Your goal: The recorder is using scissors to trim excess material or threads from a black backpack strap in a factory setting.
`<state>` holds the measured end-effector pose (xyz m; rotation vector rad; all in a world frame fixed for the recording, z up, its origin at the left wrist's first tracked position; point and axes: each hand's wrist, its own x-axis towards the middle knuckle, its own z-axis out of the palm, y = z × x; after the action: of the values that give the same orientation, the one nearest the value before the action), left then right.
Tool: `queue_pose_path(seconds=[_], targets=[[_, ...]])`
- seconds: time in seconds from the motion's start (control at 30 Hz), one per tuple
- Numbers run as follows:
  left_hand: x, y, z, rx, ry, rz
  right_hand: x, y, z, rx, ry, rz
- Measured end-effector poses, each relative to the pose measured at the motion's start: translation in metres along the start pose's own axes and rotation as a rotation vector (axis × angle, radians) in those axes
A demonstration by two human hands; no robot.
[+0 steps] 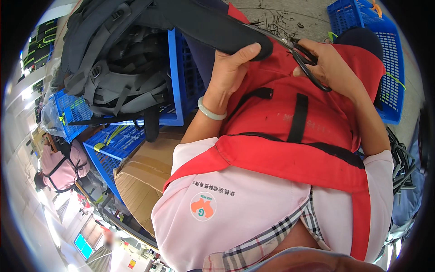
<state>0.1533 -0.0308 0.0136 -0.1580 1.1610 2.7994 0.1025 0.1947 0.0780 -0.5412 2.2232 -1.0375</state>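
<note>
My left hand (233,65) is closed on the rounded end of a dark padded strap (213,34), thumb lying on top. The strap runs up and left toward a heap of grey and black straps with buckles (122,68). In my right hand (333,65) is a pair of scissors (310,75) with black handles, my fingers in and around the loops. Its metal blades point up and left, close along the far edge of the strap; whether they touch it I cannot tell. Beneath both hands a red apron (272,111) covers my lap.
The strap heap lies in and over a blue plastic crate (177,86) at the left. Another blue crate (392,68) stands at the right. Dark scraps (283,20) litter the floor ahead. A cardboard box (147,165) sits by my left elbow. A person in pink (65,167) is farther left.
</note>
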Motion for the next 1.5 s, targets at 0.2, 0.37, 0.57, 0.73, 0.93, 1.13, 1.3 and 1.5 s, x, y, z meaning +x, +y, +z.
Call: queue_pose_path(seconds=[0.2, 0.37, 0.57, 0.73, 0.93, 1.13, 1.3, 1.5], targets=[[0.006, 0.006, -0.001, -0.178, 0.145, -0.043, 0.000, -0.001, 0.008, 0.095, 0.000, 0.034], [0.002, 0.004, 0.007, -0.034, 0.153, 0.030, 0.004, 0.015, 0.018, -0.047, 0.055, -0.064], [0.004, 0.001, 0.005, 0.010, 0.141, 0.038, 0.007, 0.012, 0.018, -0.076, 0.080, -0.119], [0.004, 0.002, 0.005, -0.014, 0.144, 0.008, 0.008, 0.007, 0.016, -0.039, -0.025, -0.035], [0.016, 0.011, -0.016, -0.262, 0.136, -0.102, 0.005, 0.012, 0.018, 0.097, 0.000, 0.001], [0.016, 0.005, -0.007, -0.112, 0.103, -0.043, 0.004, 0.006, 0.023, 0.029, 0.014, 0.123], [0.014, 0.004, -0.004, -0.081, 0.090, -0.020, 0.008, 0.014, 0.030, -0.074, 0.134, -0.072], [0.016, 0.001, -0.007, -0.096, 0.095, -0.037, 0.010, 0.015, 0.028, -0.034, 0.013, 0.043]])
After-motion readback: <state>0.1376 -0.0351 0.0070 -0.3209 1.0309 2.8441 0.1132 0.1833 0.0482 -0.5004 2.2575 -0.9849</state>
